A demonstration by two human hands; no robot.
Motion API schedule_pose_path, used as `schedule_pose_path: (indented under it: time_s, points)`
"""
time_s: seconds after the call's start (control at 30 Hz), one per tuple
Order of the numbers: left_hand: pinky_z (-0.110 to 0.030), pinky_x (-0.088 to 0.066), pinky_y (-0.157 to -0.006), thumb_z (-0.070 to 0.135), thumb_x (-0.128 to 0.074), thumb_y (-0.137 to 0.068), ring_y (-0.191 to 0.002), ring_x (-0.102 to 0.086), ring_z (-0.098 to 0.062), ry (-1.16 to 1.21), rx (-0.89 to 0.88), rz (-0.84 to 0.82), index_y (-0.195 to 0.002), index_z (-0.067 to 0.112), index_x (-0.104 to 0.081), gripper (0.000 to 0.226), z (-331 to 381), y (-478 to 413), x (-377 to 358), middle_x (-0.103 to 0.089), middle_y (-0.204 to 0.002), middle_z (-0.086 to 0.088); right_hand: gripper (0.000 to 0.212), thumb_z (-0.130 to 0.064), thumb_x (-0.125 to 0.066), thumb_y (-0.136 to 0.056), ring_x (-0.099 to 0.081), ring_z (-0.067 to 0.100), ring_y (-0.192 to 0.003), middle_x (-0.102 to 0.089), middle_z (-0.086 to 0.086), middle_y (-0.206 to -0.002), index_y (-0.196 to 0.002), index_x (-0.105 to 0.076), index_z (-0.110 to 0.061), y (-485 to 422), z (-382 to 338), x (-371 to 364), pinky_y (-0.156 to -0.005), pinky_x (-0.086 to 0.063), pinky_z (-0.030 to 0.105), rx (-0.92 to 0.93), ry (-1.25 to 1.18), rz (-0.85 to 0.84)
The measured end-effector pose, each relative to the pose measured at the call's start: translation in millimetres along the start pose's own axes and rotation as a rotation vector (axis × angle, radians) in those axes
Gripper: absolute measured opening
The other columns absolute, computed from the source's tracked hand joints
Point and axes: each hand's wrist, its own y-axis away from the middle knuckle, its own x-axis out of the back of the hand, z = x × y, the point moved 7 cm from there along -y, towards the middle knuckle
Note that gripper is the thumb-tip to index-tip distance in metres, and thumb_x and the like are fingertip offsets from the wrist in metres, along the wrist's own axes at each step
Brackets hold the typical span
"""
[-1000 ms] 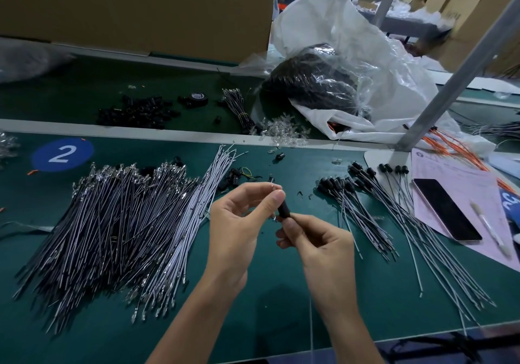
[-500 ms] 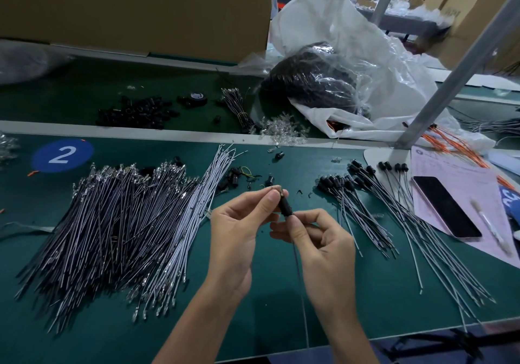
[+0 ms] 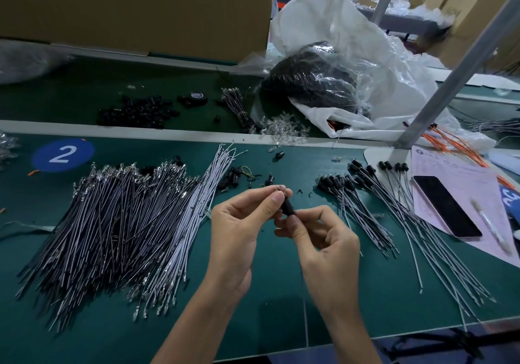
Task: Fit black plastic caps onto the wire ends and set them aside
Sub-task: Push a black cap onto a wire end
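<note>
Left grip (image 3: 236, 228) is pinching the metal wire end (image 3: 281, 190) just above the black cap (image 3: 288, 208), and right grip (image 3: 323, 239) is pinching the cap's lower part, above the near middle of the green surface (image 3: 365, 293). This cap is being seated and is not yet set aside. Capped wires (image 3: 365, 194) are lying at the right, and a much larger uncapped pile (image 3: 112, 223) is waiting at the left. Compared with half a second ago, the wire end seems to be poking further out of the cap, though blur is leaving that uncertain.
</note>
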Motion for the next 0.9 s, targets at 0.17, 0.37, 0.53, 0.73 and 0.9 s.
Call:
schedule_pose_path:
  time_s: [0.17, 0.37, 0.53, 0.73, 0.9]
  points:
    - [-0.02, -0.053, -0.073, 0.03, -0.078, -0.063, -0.083, -0.069, -0.014, -0.006, -0.013, -0.001, -0.082, 0.016, -0.08, 0.023, 0.6, -0.9, 1.0, -0.076, -0.091, -0.009, 0.017, -0.004, -0.068, -0.088, -0.074, 0.015, -0.071, -0.075, -0.003, -0.076, -0.079, -0.065, -0.017, -1.4, 1.5, -0.3, -0.068, -0.057, 0.026, -0.015, -0.031, -0.009]
    - [-0.02, -0.053, -0.072, 0.031, -0.078, -0.061, -0.082, -0.069, -0.014, -0.002, -0.031, 0.003, -0.081, 0.016, -0.08, 0.026, 1.6, -1.8, 2.5, -0.076, -0.09, -0.009, 0.014, -0.004, -0.07, -0.086, -0.074, 0.017, -0.07, -0.075, -0.001, -0.077, -0.08, -0.065, -0.015, -3.5, 2.2, -0.9, -0.068, -0.058, 0.03, -0.025, -0.057, -0.021]
    - [-0.02, -0.053, -0.072, 0.024, -0.081, -0.07, -0.083, -0.068, -0.014, -0.013, -0.042, -0.013, -0.083, 0.016, -0.08, 0.015, 2.7, -1.2, 3.5, -0.076, -0.091, -0.009, 0.013, -0.003, -0.07, -0.087, -0.074, 0.018, -0.071, -0.075, 0.0, -0.077, -0.08, -0.065, -0.014, -4.1, 0.8, -3.8, -0.07, -0.059, 0.034, -0.032, -0.071, -0.051]
    - [-0.025, -0.053, -0.077, 0.019, -0.075, -0.073, -0.083, -0.068, -0.016, -0.036, -0.068, -0.005, -0.082, 0.017, -0.079, 0.009, 1.6, -0.3, 5.6, -0.076, -0.093, -0.009, 0.01, -0.006, -0.07, -0.086, -0.074, 0.019, -0.071, -0.076, 0.0, -0.077, -0.084, -0.069, -0.015, -3.2, 3.1, -5.2, -0.071, -0.059, 0.033, -0.056, -0.112, -0.07]
    - [-0.027, -0.05, -0.075, 0.026, -0.072, -0.067, -0.082, -0.066, -0.018, 0.029, -0.095, -0.037, -0.076, 0.017, -0.077, 0.014, -0.6, 1.4, 4.0, -0.075, -0.094, -0.01, 0.021, -0.004, -0.069, -0.087, -0.073, 0.02, -0.067, -0.076, 0.001, -0.077, -0.086, -0.077, -0.023, -0.8, 4.7, -7.5, -0.067, -0.057, 0.024, -0.058, -0.182, -0.075]
